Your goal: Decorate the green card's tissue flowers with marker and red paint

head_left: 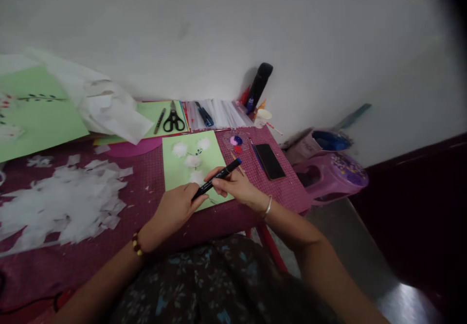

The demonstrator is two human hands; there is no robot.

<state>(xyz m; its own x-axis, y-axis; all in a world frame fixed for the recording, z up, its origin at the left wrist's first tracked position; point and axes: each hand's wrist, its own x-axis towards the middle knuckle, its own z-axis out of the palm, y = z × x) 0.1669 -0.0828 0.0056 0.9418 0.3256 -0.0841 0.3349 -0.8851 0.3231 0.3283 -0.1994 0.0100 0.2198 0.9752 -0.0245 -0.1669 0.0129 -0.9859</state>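
A black marker (218, 178) with a blue end lies slantwise between my two hands, above a sheet of light green paper (171, 168). My left hand (179, 205) is closed round its lower end. Closer to the blue end, the fingers of my right hand (235, 188) grip the marker too. Fluffy white paper flowers (192, 161) and small dark leaves (199, 153) decorate the green sheet; its lower right part is hidden by my hands.
White paper scraps (73, 200) are heaped at the left. Scissors (174, 121), a utility knife (205, 115) and plastic sleeves (226, 114) lie by the wall. On the right are a paint palette (237, 141), a phone (270, 161) and, beyond the table, a pink stool (328, 178).
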